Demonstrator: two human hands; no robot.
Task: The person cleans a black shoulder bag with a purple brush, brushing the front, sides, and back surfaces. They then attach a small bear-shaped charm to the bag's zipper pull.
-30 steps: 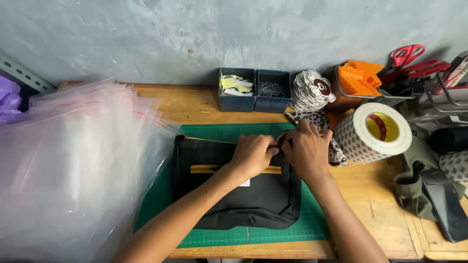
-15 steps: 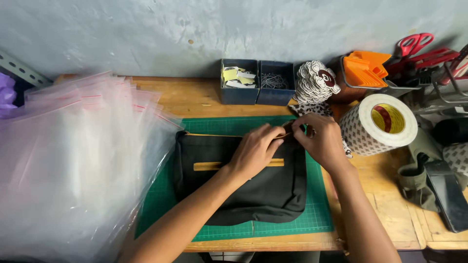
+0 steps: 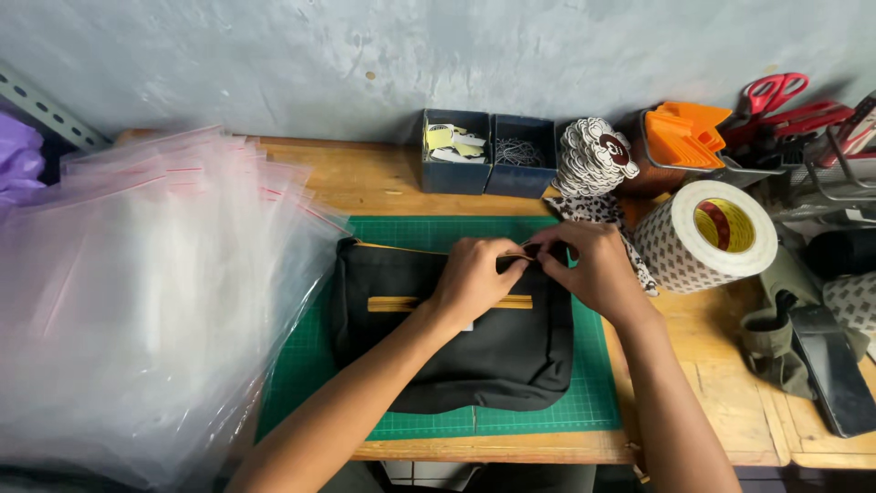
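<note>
wooden workbench [image 3: 712, 402] runs along a grey wall [image 3: 365, 55]. big heap of clear zip bags [image 3: 137, 301] with red seal lines covers the left part of the bench, overlapping the left edge of the green cutting mat [image 3: 438, 233]. black fabric bag [image 3: 474, 356] lies flat on the mat, centre of view, tan strip across its front, tan edging along the top.

large roll of patterned tape [image 3: 707, 239] stands right of the mat, just beside the right hand. dark green and black gear [image 3: 803, 347] lies further right near the bench edge. two small dark blue bins [image 3: 488, 164] sit against the wall behind the mat, stack of round white tags [image 3: 593, 155] next to them, orange plastic holder [image 3: 684, 132] beyond that, red scissors [image 3: 771, 91] at the far right.

left hand [image 3: 470, 283] rests on the bag's upper right part, fingers curled narrow and pinching at the top edge. right hand [image 3: 593, 269] meets it from the right, fingertips pinched on the same spot at the bag's top right corner. the small piece between the fingertips is too hidden to tell.
</note>
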